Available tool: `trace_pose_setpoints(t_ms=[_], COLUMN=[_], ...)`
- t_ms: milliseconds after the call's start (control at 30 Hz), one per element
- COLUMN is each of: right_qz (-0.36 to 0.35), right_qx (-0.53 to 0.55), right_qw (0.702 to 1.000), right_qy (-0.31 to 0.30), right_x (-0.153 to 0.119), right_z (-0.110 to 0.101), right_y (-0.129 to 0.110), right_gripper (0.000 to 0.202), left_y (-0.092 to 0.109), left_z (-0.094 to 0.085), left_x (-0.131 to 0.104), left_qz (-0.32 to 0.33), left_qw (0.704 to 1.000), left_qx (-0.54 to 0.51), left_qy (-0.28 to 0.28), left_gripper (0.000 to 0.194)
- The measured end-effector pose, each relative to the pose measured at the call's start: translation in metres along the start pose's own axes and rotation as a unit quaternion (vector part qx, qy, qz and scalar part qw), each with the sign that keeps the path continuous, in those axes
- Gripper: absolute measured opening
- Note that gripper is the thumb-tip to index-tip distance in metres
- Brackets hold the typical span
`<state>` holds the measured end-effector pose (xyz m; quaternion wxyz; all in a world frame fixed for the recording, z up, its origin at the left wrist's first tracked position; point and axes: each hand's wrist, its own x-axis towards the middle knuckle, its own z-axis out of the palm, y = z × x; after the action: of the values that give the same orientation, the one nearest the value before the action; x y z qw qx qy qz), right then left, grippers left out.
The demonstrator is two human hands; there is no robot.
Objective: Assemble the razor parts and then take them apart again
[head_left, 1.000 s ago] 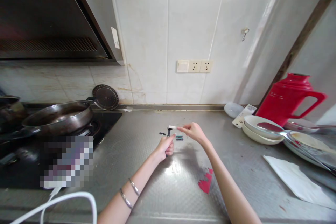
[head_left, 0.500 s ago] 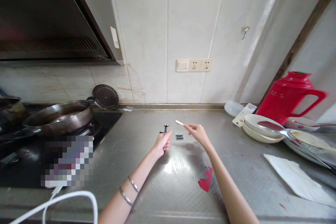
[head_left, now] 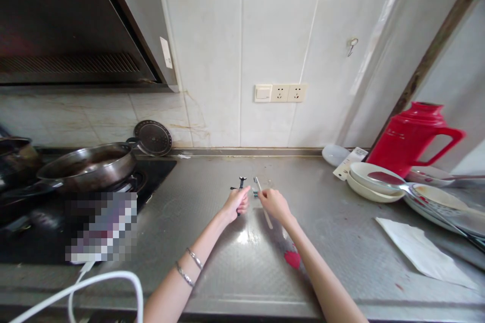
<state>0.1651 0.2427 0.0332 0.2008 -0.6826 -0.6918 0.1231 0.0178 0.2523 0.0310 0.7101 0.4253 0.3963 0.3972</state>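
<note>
My left hand (head_left: 235,204) is closed around a small black tool (head_left: 242,182) with a T-shaped, silvery head pointing up and a short side piece; the fist hides most of its handle. Close by on the right, my right hand (head_left: 273,203) grips a slim white toothbrush (head_left: 269,218). Its small head stands out past the fingers toward the wall, and the handle's lower end comes out below the hand. Between the two hands a small dark green strip (head_left: 255,194) lies on the metal counter (head_left: 212,272), partly covered by my right hand.
On the left, a steel pan (head_left: 89,166) sits on the black stove (head_left: 159,174), with a blurred-out object at its front and a white cable (head_left: 113,275). Bowls (head_left: 373,189), a red thermos (head_left: 409,136) and a white paper sheet (head_left: 420,247) are on the right. A red patch (head_left: 291,259) shows beside my right forearm.
My right hand has moved left and slightly down, closer to my left hand. The toothbrush has swung from slanting sideways to nearly upright in view. My left hand has hardly moved.
</note>
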Motion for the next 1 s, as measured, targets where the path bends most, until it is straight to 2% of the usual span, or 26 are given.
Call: trace_pose_setpoints(t_ms=[133, 300, 800, 1000], right_qz=[-0.009, -0.005, 0.018, 0.011], right_qx=[-0.069, -0.100, -0.114, -0.108], right_qw=[0.996, 0.993, 0.991, 0.993], right_qy=[-0.048, -0.068, -0.068, -0.045], right_x=[-0.002, -0.001, -0.002, 0.001], right_z=[0.015, 0.024, 0.029, 0.024], right_y=[-0.013, -0.018, -0.021, -0.014], right_gripper=[0.038, 0.039, 0.036, 0.046], left_y=[0.001, 0.000, -0.002, -0.001], left_z=[0.000, -0.001, 0.000, 0.000], left_x=[-0.001, 0.000, 0.000, 0.000], left_qz=[0.012, 0.018, 0.018, 0.015], left_qw=[1.000, 0.999, 1.000, 1.000], left_qx=[-0.010, -0.017, -0.012, -0.009], left_qy=[-0.025, -0.029, -0.019, -0.015], left_gripper=[0.051, 0.050, 0.051, 0.049])
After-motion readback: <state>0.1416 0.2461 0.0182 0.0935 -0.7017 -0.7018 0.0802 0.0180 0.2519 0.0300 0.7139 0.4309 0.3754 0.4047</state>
